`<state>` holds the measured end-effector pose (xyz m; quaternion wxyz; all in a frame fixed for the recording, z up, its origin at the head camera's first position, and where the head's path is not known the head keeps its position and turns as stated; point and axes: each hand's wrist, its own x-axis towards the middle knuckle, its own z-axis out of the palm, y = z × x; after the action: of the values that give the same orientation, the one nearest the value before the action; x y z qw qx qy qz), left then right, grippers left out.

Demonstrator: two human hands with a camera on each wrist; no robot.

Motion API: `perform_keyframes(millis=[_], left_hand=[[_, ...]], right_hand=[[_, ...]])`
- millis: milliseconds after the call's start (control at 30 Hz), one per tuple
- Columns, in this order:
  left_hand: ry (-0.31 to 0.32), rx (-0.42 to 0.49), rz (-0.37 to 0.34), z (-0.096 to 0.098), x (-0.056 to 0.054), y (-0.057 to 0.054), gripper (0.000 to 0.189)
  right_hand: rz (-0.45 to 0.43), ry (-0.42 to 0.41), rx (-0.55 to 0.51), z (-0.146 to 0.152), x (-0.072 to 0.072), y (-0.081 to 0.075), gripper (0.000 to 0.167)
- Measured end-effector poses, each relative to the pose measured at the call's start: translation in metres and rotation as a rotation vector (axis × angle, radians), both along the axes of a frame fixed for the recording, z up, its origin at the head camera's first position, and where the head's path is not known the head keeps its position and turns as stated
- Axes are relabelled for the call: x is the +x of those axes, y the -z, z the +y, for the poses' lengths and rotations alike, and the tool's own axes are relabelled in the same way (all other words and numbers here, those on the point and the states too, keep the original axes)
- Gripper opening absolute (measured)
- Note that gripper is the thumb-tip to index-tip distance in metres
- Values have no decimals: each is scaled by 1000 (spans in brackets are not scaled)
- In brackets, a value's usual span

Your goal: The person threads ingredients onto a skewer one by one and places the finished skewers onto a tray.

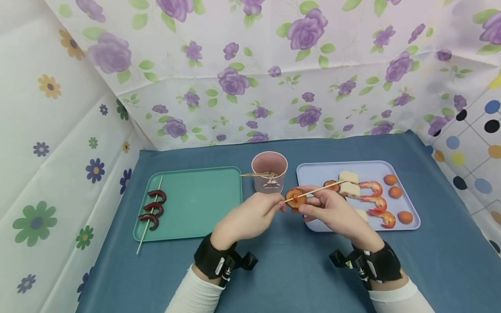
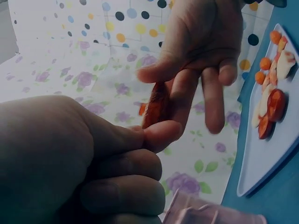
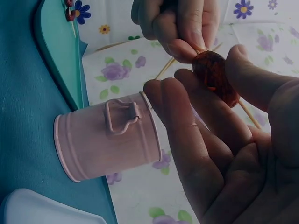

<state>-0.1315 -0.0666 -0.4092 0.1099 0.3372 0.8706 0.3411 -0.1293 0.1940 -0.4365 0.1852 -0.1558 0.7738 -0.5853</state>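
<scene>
Left hand (image 1: 246, 218) pinches a wooden skewer (image 1: 321, 188) near one end while the right hand (image 1: 334, 211) grips a round brown slice (image 1: 296, 204) against it, near the pink bucket (image 3: 93, 147).

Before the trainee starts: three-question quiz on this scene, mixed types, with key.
1. Which item does the right hand hold?
A. a shrimp
B. a round brown slice
C. the pink bucket
2. True or false: the skewer on the green tray lies wholly inside the rim.
3. How many orange balls show on the pale tray?

Key:
1. B
2. False; its near end sticks out past the rim.
3. Three
</scene>
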Motion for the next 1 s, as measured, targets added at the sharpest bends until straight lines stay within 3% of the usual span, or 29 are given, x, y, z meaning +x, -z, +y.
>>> perform_keyframes(millis=[300, 700, 833, 1000], left_hand=[[1, 19, 29, 2, 1, 0, 21], [-3, 77, 62, -3, -1, 2, 19], [-1, 79, 62, -4, -1, 3, 19], [1, 79, 63, -5, -3, 3, 21]], right_hand=[[25, 0, 14, -2, 4, -1, 51], [25, -148, 29, 5, 3, 3, 58], [51, -136, 85, 8, 1, 2, 56], [76, -55, 121, 17, -1, 1, 52]])
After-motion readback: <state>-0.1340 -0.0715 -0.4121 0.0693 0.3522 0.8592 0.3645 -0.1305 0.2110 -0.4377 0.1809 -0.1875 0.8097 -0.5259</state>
